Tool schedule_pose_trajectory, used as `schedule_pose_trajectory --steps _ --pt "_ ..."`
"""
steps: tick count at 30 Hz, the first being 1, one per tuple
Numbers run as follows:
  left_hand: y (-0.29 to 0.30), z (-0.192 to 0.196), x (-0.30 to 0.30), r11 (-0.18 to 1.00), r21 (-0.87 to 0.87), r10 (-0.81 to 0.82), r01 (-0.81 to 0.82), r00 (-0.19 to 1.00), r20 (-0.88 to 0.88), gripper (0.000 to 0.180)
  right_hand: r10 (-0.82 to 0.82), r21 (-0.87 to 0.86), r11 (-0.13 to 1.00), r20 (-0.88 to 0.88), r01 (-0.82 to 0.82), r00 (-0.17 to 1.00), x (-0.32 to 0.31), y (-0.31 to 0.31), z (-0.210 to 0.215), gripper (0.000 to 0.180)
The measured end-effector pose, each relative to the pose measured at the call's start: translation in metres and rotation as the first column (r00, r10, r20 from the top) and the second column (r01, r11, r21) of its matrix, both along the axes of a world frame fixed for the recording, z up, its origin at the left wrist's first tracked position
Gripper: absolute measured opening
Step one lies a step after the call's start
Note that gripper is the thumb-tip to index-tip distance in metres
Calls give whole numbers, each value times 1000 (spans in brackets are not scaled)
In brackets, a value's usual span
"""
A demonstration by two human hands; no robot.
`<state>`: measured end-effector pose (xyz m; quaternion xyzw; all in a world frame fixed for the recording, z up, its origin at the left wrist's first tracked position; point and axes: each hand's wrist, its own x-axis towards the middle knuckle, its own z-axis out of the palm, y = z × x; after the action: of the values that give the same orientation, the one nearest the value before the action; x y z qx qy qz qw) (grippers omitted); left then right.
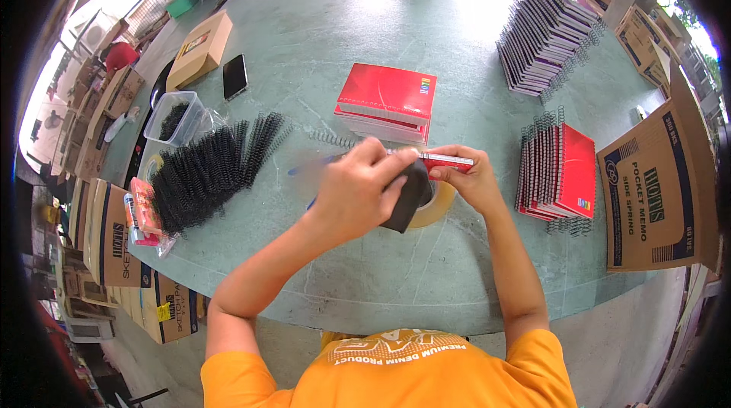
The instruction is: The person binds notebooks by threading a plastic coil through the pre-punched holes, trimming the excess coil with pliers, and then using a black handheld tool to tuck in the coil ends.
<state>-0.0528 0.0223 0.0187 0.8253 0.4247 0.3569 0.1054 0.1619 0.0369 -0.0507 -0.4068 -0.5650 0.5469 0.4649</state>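
The right hand (474,181) grips the notepad (454,159), its long edge running left toward the coil (332,138), nearer the left hand (353,187), whose hold I cannot tell.

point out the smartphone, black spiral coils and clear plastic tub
Smartphone (235,77): head view, middle of its screen.
Black spiral coils (202,174): head view, middle of the pile.
Clear plastic tub (191,121): head view, right-hand wall.
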Motion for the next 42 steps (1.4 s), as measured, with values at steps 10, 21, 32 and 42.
schedule_pose_trajectory --steps 10,21,32,42 --pt "19 12 11 986 154 40 -58 992 116 33 29 38 999 67 -31 997 4 -6 -10 30" --pt "-33 -10 30 951 -173 -271 256 960 -69 32 72 88 993 81 -79 994 5 -9 2 29" --pt "22 -23 21 953 165 -233 253 963 -136 30 -5 107 994 6 5 1000 2 -13 3 21" --pt "24 -25 30 964 149 -164 219 935 -313 20 -152 105 981 -96 162 984 7 -24 -5 20"
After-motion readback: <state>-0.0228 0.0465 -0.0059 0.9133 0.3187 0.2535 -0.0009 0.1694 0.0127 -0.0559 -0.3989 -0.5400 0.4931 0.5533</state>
